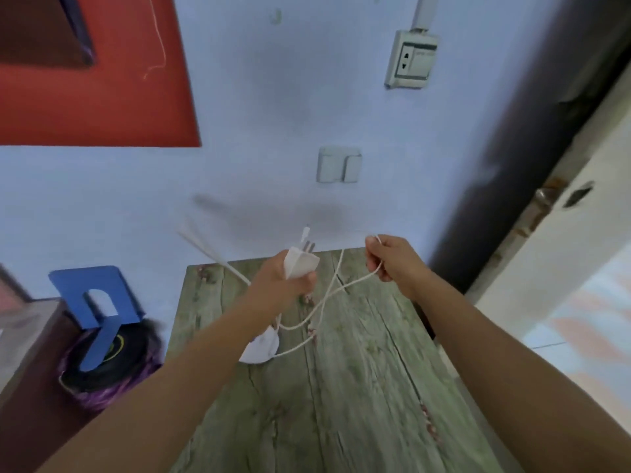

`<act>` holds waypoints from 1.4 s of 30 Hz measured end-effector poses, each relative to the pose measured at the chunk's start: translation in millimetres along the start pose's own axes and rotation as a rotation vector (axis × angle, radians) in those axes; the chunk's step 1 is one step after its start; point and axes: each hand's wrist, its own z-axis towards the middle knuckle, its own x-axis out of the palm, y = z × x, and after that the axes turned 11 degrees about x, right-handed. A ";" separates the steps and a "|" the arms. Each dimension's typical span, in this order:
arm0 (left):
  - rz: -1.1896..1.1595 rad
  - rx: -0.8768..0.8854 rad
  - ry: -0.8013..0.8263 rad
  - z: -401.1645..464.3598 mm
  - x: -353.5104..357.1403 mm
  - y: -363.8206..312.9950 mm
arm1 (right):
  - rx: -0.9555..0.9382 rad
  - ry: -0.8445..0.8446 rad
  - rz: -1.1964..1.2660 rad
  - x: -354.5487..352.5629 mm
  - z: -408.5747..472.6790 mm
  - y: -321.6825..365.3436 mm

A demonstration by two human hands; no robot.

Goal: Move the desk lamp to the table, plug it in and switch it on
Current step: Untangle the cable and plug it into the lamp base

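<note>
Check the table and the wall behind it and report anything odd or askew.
The wall socket hangs crooked and seems to be lifting off the wall. The lamp's cord lies in loose crossing loops over the table, between the left hand, which holds the plug, and the right hand. Nothing is spilled.

Tabletop (358, 387): weathered grey-green wood grain, matt, with dark cracks. Plug adapter (300, 262): smooth white plastic with metal prongs. Cord (327, 295): thin, white, smooth sheathing. Lamp base (261, 348): white, smooth, plastic by appearance. Wall socket (411, 59): pale plastic, slightly glossy. Bookend (97, 308): blue painted sheet metal, matt. Wall (273, 114): matt paint.
</note>
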 end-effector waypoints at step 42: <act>0.119 0.029 -0.433 116.7 48.7 12.1 | 0.389 0.084 0.251 -89.3 114.5 -47.6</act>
